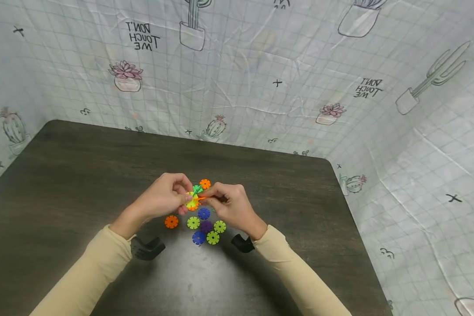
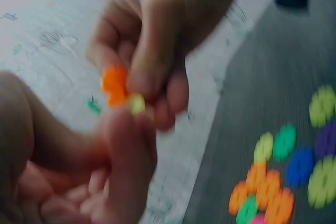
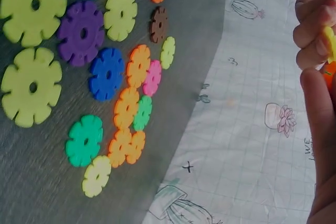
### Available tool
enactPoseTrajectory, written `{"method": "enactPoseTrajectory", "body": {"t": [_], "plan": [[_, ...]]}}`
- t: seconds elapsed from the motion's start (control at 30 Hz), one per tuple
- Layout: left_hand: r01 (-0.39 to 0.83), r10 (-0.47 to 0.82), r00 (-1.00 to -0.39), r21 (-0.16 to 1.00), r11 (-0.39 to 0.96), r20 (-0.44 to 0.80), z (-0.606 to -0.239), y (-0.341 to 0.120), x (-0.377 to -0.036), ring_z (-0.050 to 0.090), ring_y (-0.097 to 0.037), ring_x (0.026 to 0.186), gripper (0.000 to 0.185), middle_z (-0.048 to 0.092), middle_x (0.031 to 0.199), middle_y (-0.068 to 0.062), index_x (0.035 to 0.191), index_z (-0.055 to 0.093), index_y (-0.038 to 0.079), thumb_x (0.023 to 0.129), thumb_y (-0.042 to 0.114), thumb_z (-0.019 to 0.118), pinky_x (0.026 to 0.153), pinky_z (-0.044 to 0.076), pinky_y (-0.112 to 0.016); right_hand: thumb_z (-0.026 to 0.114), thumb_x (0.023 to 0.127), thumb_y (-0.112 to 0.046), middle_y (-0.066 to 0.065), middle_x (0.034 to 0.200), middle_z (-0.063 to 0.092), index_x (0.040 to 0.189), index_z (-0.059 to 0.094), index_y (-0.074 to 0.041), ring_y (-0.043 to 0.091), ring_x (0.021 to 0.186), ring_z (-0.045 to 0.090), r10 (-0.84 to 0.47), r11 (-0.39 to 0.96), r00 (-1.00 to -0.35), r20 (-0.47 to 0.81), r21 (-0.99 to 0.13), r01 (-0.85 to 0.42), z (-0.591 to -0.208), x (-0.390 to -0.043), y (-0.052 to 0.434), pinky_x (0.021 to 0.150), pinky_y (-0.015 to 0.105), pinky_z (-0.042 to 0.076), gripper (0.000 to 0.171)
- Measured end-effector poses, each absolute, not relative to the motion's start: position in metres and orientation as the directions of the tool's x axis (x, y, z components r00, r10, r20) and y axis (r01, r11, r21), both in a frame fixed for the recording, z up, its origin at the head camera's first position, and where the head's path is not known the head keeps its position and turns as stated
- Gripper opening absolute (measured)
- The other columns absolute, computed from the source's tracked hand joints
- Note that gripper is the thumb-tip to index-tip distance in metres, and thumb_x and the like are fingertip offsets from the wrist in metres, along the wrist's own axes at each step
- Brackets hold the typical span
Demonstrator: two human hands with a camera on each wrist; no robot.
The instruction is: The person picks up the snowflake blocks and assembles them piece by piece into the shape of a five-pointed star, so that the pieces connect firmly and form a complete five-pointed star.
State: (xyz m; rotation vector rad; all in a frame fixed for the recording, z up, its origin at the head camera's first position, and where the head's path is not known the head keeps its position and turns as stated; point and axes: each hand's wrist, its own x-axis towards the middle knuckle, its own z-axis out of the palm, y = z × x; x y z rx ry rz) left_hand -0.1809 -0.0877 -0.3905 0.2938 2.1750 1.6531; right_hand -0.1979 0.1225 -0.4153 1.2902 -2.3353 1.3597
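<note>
On the cloth [image 1: 284,66] behind the tabletop [image 1: 71,175] I can read "DON'T TOUCH ME", printed mirrored, between drawings of cactus and flowers in pots. The cloth looks thin and wrinkled, with a grid pattern. The tabletop is dark, with a wood grain.

My left hand [image 1: 166,197] and my right hand [image 1: 229,206] meet above the tabletop, and the fingers of both pinch a small cluster of discs [image 1: 193,199]. The discs are flat plastic, round with notches at the edge and a hole in the middle. My fingers hide most of the cluster; I see yellow, orange and green parts. The left wrist view is blurred, so I cannot say how the pieces join.

Loose discs [image 1: 204,226] lie on the tabletop just below my hands: orange, blue, purple and lime.
</note>
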Motion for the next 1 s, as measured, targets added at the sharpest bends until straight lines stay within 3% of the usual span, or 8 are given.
{"method": "enactPoseTrajectory", "body": {"t": [0.17, 0.33, 0.53, 0.77, 0.93, 1.0], "plan": [[-0.07, 0.467, -0.864, 0.963, 0.26, -0.189, -0.396, -0.093, -0.185, 0.068, -0.025, 0.066, 0.02, 0.064, 0.084, -0.017, 0.107, 0.054, 0.0, 0.091, 0.01, 0.061, 0.068, 0.058, -0.038, 0.067, 0.086, -0.006, 0.004, 0.089, 0.071, 0.093, 0.068, -0.01, 0.005, 0.075, 0.069, -0.631, 0.294, -0.654, 0.418, -0.652, -0.699, -0.414, -0.2, 0.127, 0.065, 0.018, 0.055, 0.008], [-0.076, 0.491, -0.845, 0.956, 0.282, -0.212, -0.405, -0.087, -0.185, 0.068, -0.025, 0.072, 0.027, 0.066, 0.089, -0.017, 0.113, 0.056, 0.005, 0.09, 0.018, 0.064, 0.073, 0.058, -0.04, 0.07, 0.084, -0.014, 0.005, 0.086, 0.071, 0.09, 0.067, -0.013, 0.008, 0.073, 0.068, -0.633, 0.327, -0.717, 0.292, -0.739, -0.589, -0.419, -0.205, 0.138, 0.068, 0.025, 0.057, 0.007], [-0.046, 0.492, -0.837, 0.927, 0.373, -0.24, -0.41, -0.084, -0.183, 0.066, -0.027, 0.078, 0.039, 0.067, 0.095, -0.013, 0.129, 0.05, 0.01, 0.093, 0.023, 0.058, 0.075, 0.056, -0.041, 0.071, 0.084, -0.016, 0.002, 0.088, 0.07, 0.088, 0.067, -0.015, 0.022, 0.076, 0.069, -0.537, 0.455, -0.831, 0.143, -0.78, -0.429, -0.423, -0.214, 0.161, 0.067, 0.028, 0.057, 0.006], [0.052, 0.486, -0.832, 0.836, 0.546, -0.266, -0.427, -0.08, -0.18, 0.063, -0.026, 0.065, 0.026, 0.065, 0.078, -0.011, 0.113, 0.063, 0.004, 0.091, 0.019, 0.061, 0.058, 0.05, -0.033, 0.073, 0.082, -0.018, 0.001, 0.092, 0.069, 0.089, 0.069, -0.016, 0.022, 0.08, 0.068, -0.285, 0.689, -0.958, 0.034, -0.687, -0.229, -0.426, -0.233, 0.209, 0.068, 0.032, 0.055, 0.008], [0.077, 0.445, -0.848, 0.763, 0.641, -0.288, -0.443, -0.074, -0.179, 0.058, -0.018, 0.058, 0.02, 0.064, 0.069, -0.005, 0.104, 0.066, 0.005, 0.089, 0.018, 0.064, 0.059, 0.047, -0.028, 0.073, 0.082, -0.022, 0.005, 0.083, 0.066, 0.091, 0.07, -0.013, 0.019, 0.073, 0.058, -0.173, 0.791, -0.983, -0.055, -0.603, -0.105, -0.432, -0.241, 0.24, 0.063, 0.031, 0.048, 0.013], [0.086, 0.422, -0.859, 0.732, 0.676, -0.29, -0.446, -0.073, -0.178, 0.055, -0.015, 0.057, 0.02, 0.062, 0.067, -0.003, 0.103, 0.065, 0.006, 0.087, 0.019, 0.066, 0.059, 0.045, -0.027, 0.073, 0.083, -0.024, 0.007, 0.083, 0.066, 0.093, 0.07, -0.012, 0.02, 0.072, 0.057, -0.147, 0.814, -0.985, -0.09, -0.577, -0.069, -0.434, -0.242, 0.25, 0.066, 0.033, 0.046, 0.016]]}}
